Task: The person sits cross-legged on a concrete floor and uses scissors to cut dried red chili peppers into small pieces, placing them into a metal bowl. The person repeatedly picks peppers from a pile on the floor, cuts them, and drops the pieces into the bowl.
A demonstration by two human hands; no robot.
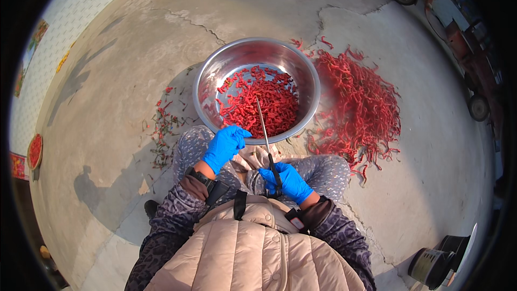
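My right hand (287, 182), in a blue glove, grips a black-handled cutting tool (263, 126). Its long thin metal blade points away from me over the basin's near rim; whether it is scissors or a knife cannot be made out. My left hand (225, 145), also blue-gloved, is at the near rim of a steel basin (206, 107) with its fingers drawn together. Anything small pinched in them is hidden. Cut red chili pieces (266, 109) cover much of the basin's bottom. The basin stands in front of my crossed legs, with a checked cloth (252, 157) on my lap.
A heap of whole red chilies (359, 105) lies on the concrete floor (133, 68), right of the basin. Green stems and chili scraps (163, 133) are scattered to the left. Black buckets (432, 264) stand at lower right, a three-wheeled vehicle (456, 40) at upper right, a chili-filled basket (35, 151) far left.
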